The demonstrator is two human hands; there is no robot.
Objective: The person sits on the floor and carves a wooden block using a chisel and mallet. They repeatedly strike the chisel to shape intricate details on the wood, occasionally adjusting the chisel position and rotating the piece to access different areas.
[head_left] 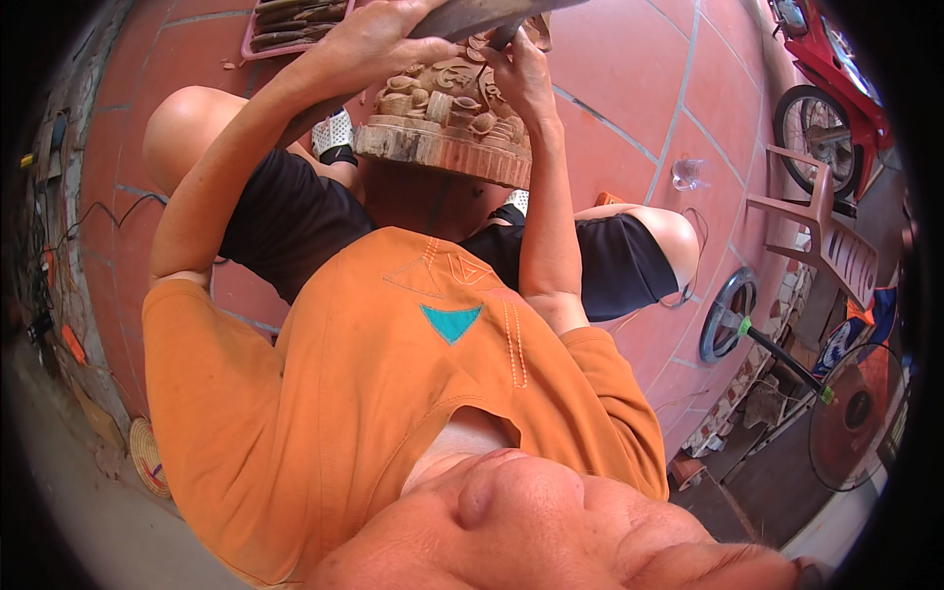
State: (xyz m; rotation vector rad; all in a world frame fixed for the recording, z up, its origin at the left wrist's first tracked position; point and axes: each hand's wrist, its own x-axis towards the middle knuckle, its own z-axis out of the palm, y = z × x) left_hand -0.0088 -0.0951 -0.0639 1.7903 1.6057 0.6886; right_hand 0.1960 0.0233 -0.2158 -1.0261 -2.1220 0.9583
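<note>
A thick round block of carved wood (pixel 447 147), with raised rounded shapes on top, stands between my feet. Above its left side, my left hand (pixel 388 44) is closed around a long grey-brown wooden mallet (pixel 482 14). Part of the mallet runs out past the top edge of the picture. My right hand (pixel 521 74) is over the block's far right side, its fingers wrapped round the dark handle of a carving chisel (pixel 503 37). The chisel's tip cannot be made out against the carving.
A pink basket (pixel 248 39) of wooden-handled tools lies at the far left on red tiles. To the right are a clear cup (pixel 686 175), a brown plastic chair (pixel 821 221), a red motorbike (pixel 846 79) and a standing fan (pixel 855 408). A cable (pixel 113 211) trails at left.
</note>
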